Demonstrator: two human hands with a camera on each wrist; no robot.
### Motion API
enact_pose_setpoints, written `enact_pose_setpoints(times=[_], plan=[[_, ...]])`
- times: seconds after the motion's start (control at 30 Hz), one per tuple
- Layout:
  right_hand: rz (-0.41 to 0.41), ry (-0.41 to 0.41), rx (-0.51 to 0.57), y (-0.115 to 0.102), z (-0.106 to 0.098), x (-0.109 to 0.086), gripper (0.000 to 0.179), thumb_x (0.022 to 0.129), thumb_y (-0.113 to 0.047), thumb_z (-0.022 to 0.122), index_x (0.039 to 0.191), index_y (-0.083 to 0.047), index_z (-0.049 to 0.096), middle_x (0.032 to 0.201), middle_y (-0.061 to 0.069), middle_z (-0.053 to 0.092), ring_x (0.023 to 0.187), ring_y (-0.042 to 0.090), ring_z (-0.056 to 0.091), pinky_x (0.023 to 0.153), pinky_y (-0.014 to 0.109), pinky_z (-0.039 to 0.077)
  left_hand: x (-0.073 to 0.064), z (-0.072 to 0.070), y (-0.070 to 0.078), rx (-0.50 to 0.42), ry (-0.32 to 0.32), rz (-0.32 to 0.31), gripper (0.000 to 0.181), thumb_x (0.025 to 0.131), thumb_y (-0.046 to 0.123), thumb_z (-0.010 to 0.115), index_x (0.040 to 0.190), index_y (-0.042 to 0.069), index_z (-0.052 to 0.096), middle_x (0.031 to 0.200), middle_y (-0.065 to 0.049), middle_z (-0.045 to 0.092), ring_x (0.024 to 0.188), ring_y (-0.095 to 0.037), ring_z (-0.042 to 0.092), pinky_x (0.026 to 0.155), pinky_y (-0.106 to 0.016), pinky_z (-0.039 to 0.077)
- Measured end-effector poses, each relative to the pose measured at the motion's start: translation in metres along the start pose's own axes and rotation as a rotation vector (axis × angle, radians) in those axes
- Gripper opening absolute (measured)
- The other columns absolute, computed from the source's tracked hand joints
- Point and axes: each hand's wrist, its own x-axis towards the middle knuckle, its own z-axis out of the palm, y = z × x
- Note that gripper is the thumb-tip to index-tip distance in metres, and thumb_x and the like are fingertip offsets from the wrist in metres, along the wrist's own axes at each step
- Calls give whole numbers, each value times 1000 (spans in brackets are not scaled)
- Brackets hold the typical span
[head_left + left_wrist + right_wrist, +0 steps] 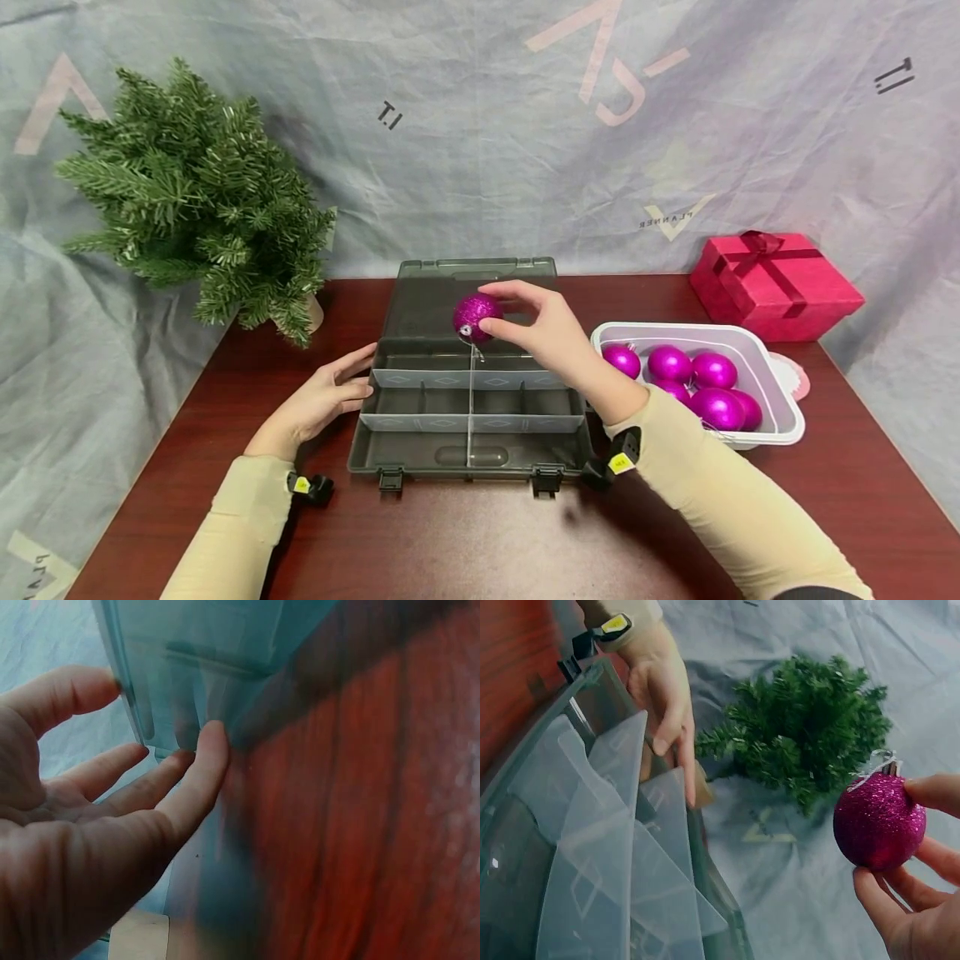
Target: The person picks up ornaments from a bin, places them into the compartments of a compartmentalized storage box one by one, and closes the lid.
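Note:
A glittery magenta Christmas ball [476, 317] with a silver cap and string is pinched between the thumb and fingers of my right hand [540, 329]. It hangs over the back part of a dark see-through divider box [420, 400], whose lid [427, 296] is tipped back. The right wrist view shows the same Christmas ball [880, 822] held clear of the box. My left hand [322, 400] rests at the box's left side with fingers extended. In the left wrist view its fingers [202, 772] lie against the box wall [187, 645]. Pale dividers [420, 422] split the box into several compartments.
A white tub [787, 429] with several magenta balls [716, 408] stands to the right. Behind it sits a red gift box [772, 287] with a ribbon. A small artificial Christmas tree [202, 200] stands at the back left. Grey cloth [450, 183] hangs behind the wooden table [450, 550].

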Motion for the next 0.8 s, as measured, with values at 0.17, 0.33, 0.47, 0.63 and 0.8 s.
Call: enact_pose_setpoints(times=[0.17,0.33,0.47,0.63,0.8], plan=[[27,30,-16,5,19,13,38,87,-13,82,123,-7,72,115,7,72,106,22,68,89,43,54,0,0,0,-8,-3,-6,76,101,1,56,165,12,17,166,-21,18,146,-44,28,102,-41,46],[100,50,-85,13,39,24,36,86,-16,84,119,-7,72,110,8,74,100,23,69,87,40,53,1,0,1,-11,3,-6,76,101,0,56,165,12,17,166,-22,19,146,-44,29,98,-36,49],[168,41,-130,20,55,30,36,84,-19,85,116,-10,73,109,5,74,96,21,68,86,38,53,1,1,1,-13,4,-5,76,101,-1,55,165,11,17,165,-22,19,145,-44,30,98,-35,49],[203,28,-174,35,70,35,34,82,-20,87,111,-9,73,104,4,73,91,19,66,81,34,52,1,0,1,1,3,-14,75,101,1,55,165,12,18,166,-22,18,146,-44,28,100,-38,47],[198,15,-246,47,81,36,34,82,-21,87,109,-7,72,100,3,73,89,17,65,77,31,52,0,-1,0,5,-1,-16,75,102,2,56,165,13,17,166,-22,18,146,-44,28,102,-40,47]])
